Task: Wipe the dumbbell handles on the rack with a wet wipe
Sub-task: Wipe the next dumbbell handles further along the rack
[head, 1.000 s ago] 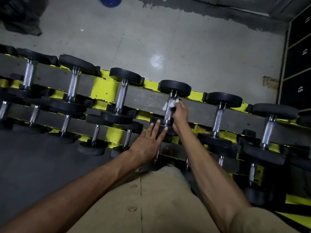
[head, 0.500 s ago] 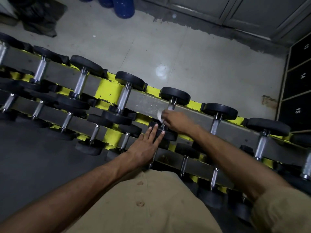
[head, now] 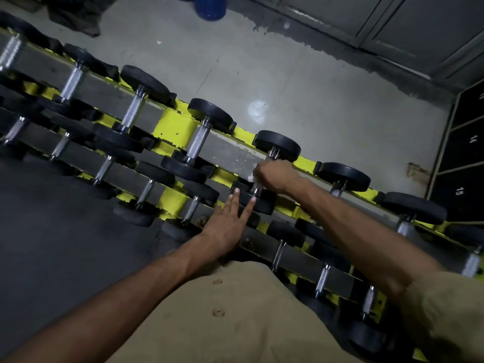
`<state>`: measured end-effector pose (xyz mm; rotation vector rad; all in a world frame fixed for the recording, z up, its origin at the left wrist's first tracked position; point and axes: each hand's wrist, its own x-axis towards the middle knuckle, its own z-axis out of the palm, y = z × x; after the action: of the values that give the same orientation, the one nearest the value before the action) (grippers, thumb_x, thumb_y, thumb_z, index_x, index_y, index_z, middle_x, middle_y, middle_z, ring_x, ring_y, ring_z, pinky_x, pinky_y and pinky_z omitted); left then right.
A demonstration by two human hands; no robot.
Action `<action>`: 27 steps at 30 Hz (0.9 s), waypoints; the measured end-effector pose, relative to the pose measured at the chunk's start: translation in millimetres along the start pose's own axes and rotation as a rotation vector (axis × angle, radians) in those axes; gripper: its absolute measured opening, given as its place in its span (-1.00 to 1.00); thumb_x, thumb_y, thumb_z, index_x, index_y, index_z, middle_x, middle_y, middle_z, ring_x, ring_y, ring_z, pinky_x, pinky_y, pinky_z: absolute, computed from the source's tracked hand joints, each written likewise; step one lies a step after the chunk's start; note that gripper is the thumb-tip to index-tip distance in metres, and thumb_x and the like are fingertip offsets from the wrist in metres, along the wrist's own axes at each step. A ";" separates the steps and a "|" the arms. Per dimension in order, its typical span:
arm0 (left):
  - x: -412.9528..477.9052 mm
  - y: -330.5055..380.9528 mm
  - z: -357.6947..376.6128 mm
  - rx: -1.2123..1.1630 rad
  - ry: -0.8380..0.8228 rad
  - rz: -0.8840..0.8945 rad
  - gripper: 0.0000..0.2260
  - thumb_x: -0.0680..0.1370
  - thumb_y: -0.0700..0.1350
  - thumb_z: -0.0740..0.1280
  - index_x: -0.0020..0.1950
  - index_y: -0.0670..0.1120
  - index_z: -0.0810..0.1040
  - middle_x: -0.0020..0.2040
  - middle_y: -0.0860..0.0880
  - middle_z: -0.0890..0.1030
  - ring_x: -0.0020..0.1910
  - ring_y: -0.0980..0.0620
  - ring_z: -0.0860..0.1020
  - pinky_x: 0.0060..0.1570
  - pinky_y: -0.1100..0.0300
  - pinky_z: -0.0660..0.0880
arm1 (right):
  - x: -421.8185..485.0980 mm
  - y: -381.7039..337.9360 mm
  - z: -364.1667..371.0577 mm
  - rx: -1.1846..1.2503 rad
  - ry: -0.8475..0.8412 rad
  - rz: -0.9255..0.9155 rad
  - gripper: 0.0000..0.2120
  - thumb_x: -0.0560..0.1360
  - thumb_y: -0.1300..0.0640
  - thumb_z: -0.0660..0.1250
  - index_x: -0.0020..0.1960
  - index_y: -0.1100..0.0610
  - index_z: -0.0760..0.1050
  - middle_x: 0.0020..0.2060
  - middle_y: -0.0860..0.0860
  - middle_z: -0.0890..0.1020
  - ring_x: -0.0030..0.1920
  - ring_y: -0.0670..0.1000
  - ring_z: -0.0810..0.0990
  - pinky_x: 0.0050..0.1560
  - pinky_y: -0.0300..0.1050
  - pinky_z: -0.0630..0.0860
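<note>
Gripping the handle (head: 256,190) of a top-row dumbbell (head: 277,146), your right hand (head: 275,176) has its fingers clenched round the bar with the wet wipe (head: 251,177) trapped under them. Only a white scrap shows at the fist's nine o'clock edge. Your left hand (head: 225,221) lies flat, fingers straight and spread, with the tips resting on the dumbbell's near head (head: 262,205). That dumbbell sits across the yellow and grey rack (head: 170,124), just right of the view's middle, running from five o'clock to eleven.

Expect the dumbbell to be heavy and rigid; it should stay put in its cradle while you rub, and the flat left hand likely steadies it against rolling. The wipe is soft, limp and damp, so it may bunch or slip on the steel. Wrapping it round the bar between the two collars looks like the best hold.

Room is tight along the handle, since both heads box your fist in. Sideways you have more: the next dumbbell (head: 199,138) at ten o'clock and the one (head: 343,176) at three o'clock stand well apart from your knuckles. Beyond the rack, toward twelve o'clock, lies bare floor (head: 314,82).
</note>
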<state>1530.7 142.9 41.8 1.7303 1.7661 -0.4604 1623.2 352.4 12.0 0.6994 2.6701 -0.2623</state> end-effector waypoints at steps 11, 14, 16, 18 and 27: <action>-3.3 -0.6 0.0 0.022 0.014 0.004 -0.12 0.67 -0.24 0.23 0.63 -0.08 -0.48 0.59 -0.41 -0.41 0.67 -0.35 -0.18 0.61 -0.22 0.07 | -12.1 15.5 6.7 0.097 0.097 -0.057 -0.80 0.53 0.11 0.35 0.13 -0.06 0.63 0.10 -0.08 0.70 0.04 0.04 0.69 -0.11 -0.04 0.63; -2.8 -1.0 -0.2 0.027 0.010 0.002 -0.08 0.66 -0.21 0.27 0.62 -0.09 -0.50 0.58 -0.41 -0.42 0.67 -0.35 -0.19 0.62 -0.20 0.07 | -22.6 13.2 16.7 0.102 0.293 0.008 -0.73 0.43 0.31 0.40 0.06 0.03 0.59 0.10 -0.01 0.60 -0.01 0.10 0.64 -0.20 0.02 0.61; -3.4 -0.7 -0.4 0.035 0.010 -0.002 -0.06 0.66 -0.19 0.29 0.62 -0.09 -0.49 0.58 -0.42 -0.42 0.66 -0.37 -0.19 0.62 -0.20 0.08 | -34.5 -1.3 32.6 0.216 0.351 0.058 -0.74 0.43 0.26 0.43 0.05 0.04 0.49 0.09 0.03 0.48 -0.15 0.12 0.59 -0.29 0.04 0.56; -3.5 0.4 -0.1 0.026 0.009 -0.001 -0.05 0.66 -0.19 0.31 0.62 -0.10 -0.49 0.58 -0.42 -0.43 0.66 -0.37 -0.19 0.61 -0.20 0.08 | -46.6 -15.7 50.6 0.436 0.397 0.099 -0.74 0.44 0.24 0.41 0.05 0.04 0.43 0.03 0.04 0.48 -0.17 0.12 0.56 -0.28 -0.03 0.49; -6.0 1.8 -1.8 -0.003 0.008 -0.013 -0.03 0.67 -0.04 0.34 0.64 -0.12 -0.46 0.56 -0.44 -0.43 0.66 -0.40 -0.17 0.59 -0.21 0.10 | -22.5 -24.5 58.3 1.278 0.695 0.862 -0.74 0.46 0.33 0.39 -0.12 -0.05 0.59 -0.20 -0.12 0.64 -0.15 -0.03 0.64 -0.14 0.09 0.66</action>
<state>1531.9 139.6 47.3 1.7222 1.7832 -0.4573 1646.7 305.9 -30.4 2.5299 2.0653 -1.7334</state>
